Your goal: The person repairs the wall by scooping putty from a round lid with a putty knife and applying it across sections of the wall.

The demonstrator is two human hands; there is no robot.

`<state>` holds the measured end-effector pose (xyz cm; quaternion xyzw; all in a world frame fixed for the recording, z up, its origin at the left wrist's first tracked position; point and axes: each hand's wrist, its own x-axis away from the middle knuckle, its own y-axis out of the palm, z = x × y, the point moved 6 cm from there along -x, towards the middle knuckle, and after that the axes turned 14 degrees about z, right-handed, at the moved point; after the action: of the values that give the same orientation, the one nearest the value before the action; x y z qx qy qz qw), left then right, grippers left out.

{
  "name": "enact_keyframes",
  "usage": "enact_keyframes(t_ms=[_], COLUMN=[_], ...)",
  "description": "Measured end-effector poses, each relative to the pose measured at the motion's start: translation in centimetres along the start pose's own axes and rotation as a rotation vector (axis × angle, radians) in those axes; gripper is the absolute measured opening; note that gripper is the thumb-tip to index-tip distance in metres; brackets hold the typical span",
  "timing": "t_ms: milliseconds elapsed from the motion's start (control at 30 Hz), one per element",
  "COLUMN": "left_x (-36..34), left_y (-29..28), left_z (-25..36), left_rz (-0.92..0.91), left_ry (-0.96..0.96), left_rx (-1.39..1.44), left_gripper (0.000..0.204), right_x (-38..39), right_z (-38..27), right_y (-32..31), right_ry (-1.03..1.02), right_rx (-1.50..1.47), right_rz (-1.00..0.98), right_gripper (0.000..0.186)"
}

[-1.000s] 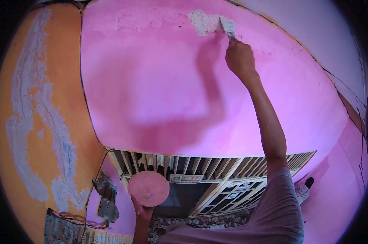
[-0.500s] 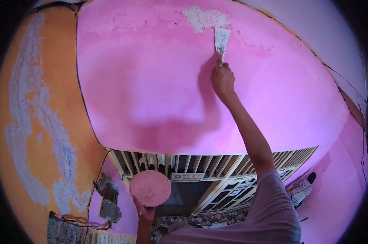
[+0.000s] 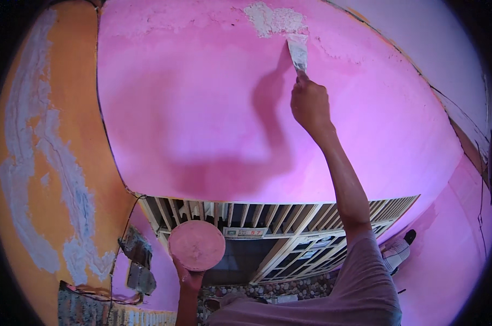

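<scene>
My right hand point(image 3: 310, 103) is raised high on the pink wall point(image 3: 208, 92), closed around a putty knife point(image 3: 298, 51). The blade rests against the wall just beneath a rough white filler patch point(image 3: 270, 19). A shadow of my arm falls on the wall to the left of it. Low in the picture, my left hand point(image 3: 190, 278) grips a round, flat pink board or lid point(image 3: 196, 244) from underneath; a lumpy smear shows on its top.
An orange wall point(image 3: 72, 174) with long pale filler streaks is at left, above broken masonry point(image 3: 137, 255) and loose wires. Below are a slatted vent point(image 3: 273, 214), a barred window point(image 3: 306, 255) and pebbled cladding point(image 3: 300, 285). A striped item point(image 3: 396, 252) I cannot make out is at lower right.
Since a second ago the putty knife has come down off the white patch to just below it, and my right hand has moved lower. The board stays in my left hand.
</scene>
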<state>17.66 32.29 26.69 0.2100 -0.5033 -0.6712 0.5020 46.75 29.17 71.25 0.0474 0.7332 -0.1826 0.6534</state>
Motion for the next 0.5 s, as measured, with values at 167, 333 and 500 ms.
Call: enact_keyframes(t_ms=[167, 333, 500], left_x=[-0.7, -0.1, 0.7], left_y=[0.2, -0.5, -1.3], left_z=[-0.8, -0.5, -0.5], left_rz=[-0.010, -0.020, 0.016], left_ry=[0.000, 0.002, -0.001], left_rx=[-0.022, -0.055, -0.030], left_gripper=[0.067, 0.069, 0.071], right_x=[-2.9, 0.0, -1.7], right_z=[1.0, -3.5, -5.6], right_y=[-1.5, 0.5, -0.6], right_ry=[0.048, -0.032, -0.040], right_rx=[-0.030, -0.026, -0.018], right_rz=[0.121, -0.054, -0.060], right_gripper=[0.025, 0.022, 0.030])
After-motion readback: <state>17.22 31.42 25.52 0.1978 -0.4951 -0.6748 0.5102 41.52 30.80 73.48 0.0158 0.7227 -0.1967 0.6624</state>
